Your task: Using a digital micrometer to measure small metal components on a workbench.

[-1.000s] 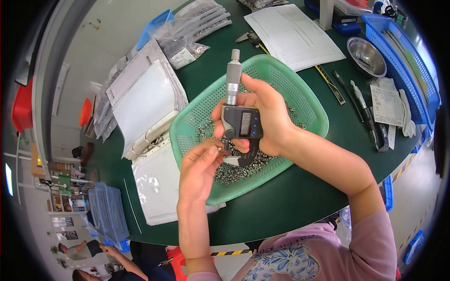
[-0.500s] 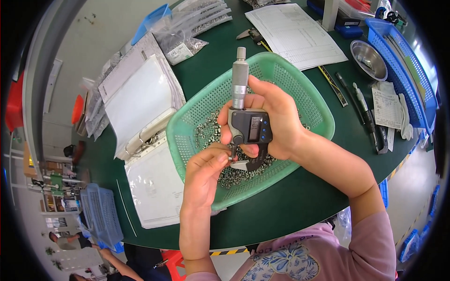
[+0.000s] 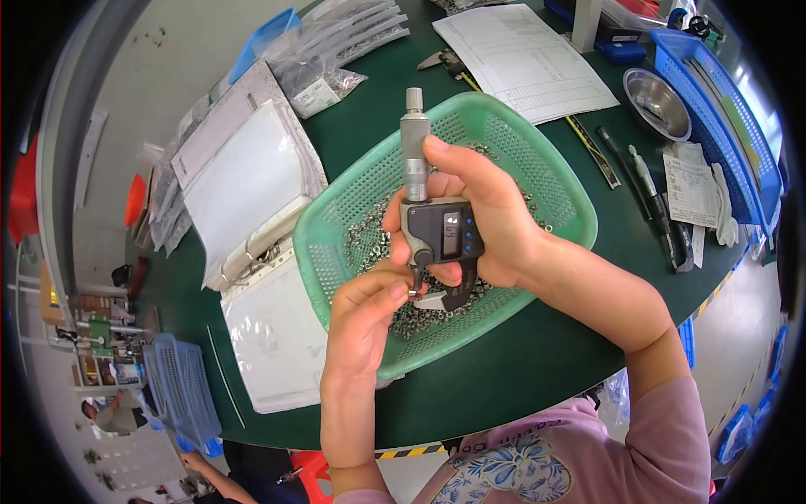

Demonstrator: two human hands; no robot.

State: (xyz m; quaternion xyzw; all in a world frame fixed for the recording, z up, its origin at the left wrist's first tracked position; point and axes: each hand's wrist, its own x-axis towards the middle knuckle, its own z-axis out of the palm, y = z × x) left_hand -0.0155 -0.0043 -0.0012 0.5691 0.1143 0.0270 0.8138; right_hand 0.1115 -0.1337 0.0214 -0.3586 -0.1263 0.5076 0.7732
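Right hand (image 3: 497, 217) is wrapped round the micrometer (image 3: 430, 227), which points to twelve o'clock; the left hand (image 3: 361, 315), fingertips pinched nearly together, has a metal part (image 3: 411, 294) at the micrometer's gap, over the basket (image 3: 554, 181) (whether it touches on both sides, I cannot tell). I judge that measuring is the step in hand; the next move calls for keeping the part square and steady while the reading is taken.

More small parts (image 3: 428, 322) lie in the basket, on the green desk (image 3: 504, 391). Around it, a binder (image 3: 243, 185) lies open at nine o'clock, bags (image 3: 357, 38) at eleven, a caliper (image 3: 451, 64) at twelve, papers (image 3: 529, 67) at one and a bowl (image 3: 667, 109) at two, with a blue tray (image 3: 701, 92) beyond. Off the desk, a crate (image 3: 180, 382) shows at eight and another person's arm (image 3: 217, 479) at seven.
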